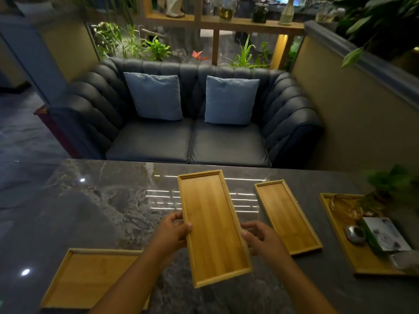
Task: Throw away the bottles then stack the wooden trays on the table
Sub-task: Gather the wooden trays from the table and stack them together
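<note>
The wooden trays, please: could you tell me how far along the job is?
No bottles show on the table, so that part looks done. The left hand and right hand grip the lifted tray above the table. Left to stack: the near-left tray, the middle-right tray, and the far-right tray, which holds small items.

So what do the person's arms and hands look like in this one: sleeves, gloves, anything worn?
Both are bare. The left hand and right hand wear no gloves, and no ring, watch or bracelet shows. The forearms are uncovered down to the picture's edge; no sleeve is in view.
</note>
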### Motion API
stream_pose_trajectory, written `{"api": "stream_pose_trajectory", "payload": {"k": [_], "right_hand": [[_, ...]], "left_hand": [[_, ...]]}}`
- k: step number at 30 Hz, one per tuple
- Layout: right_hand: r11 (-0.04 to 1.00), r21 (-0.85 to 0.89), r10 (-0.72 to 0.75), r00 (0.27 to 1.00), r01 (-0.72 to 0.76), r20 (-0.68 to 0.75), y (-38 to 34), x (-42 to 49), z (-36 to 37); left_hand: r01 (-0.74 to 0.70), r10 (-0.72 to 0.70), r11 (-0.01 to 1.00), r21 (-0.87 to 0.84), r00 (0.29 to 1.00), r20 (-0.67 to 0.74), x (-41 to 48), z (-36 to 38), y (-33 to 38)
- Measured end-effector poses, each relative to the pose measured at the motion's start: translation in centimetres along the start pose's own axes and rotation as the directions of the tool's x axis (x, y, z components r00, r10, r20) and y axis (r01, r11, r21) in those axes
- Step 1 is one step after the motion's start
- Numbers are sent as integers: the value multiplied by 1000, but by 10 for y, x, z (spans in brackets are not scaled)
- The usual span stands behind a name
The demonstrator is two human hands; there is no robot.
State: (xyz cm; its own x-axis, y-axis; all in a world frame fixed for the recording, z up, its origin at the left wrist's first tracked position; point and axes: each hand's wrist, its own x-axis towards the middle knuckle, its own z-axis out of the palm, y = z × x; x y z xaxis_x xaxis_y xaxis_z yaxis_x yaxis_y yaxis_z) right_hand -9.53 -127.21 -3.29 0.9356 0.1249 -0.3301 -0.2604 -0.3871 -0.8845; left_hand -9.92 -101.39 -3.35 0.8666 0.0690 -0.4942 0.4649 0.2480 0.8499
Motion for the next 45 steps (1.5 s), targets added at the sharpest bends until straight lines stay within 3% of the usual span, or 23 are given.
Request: {"api": "stream_pose_trajectory", "payload": {"k": [3,6,10,17,22,30,34,38,41,45], "right_hand": [[951,290,132,989,-110,-59,10,-11,16],[781,600,263,963,-176,-61,12,-20,34],[607,780,333,940,-153,-75,9,-25,58],[563,824,330,931,-64,-153,-3,-25,74],[599,793,295,951,-109,-92,-7,-24,71],[619,755,290,956,-218,39,-17,-20,92],[637,722,295,951,-269,94,-29,-20,109],[650,700,322,941,-298,102,-37,-20,124],[664,671,340,932,-330,123,-42,-19,135],[684,635,351,925,-359,145,-43,-17,154]], "left_hand": [[48,-54,993,-107,997,-56,2,-3,-2],[86,-107,966,-245,991,-73,2,2,-4],[125,-140,920,-372,990,-13,-5,8,-11],[150,-137,868,-473,989,62,-13,13,-15],[193,-161,847,-495,981,108,-9,-11,-7],[158,-178,782,-603,984,28,7,-104,17],[97,-127,867,-488,992,-28,13,-149,28],[54,-60,988,-142,998,-37,14,-179,32],[27,-25,997,70,999,-32,12,-202,30],[58,-52,973,222,998,-31,13,-232,22]]}}
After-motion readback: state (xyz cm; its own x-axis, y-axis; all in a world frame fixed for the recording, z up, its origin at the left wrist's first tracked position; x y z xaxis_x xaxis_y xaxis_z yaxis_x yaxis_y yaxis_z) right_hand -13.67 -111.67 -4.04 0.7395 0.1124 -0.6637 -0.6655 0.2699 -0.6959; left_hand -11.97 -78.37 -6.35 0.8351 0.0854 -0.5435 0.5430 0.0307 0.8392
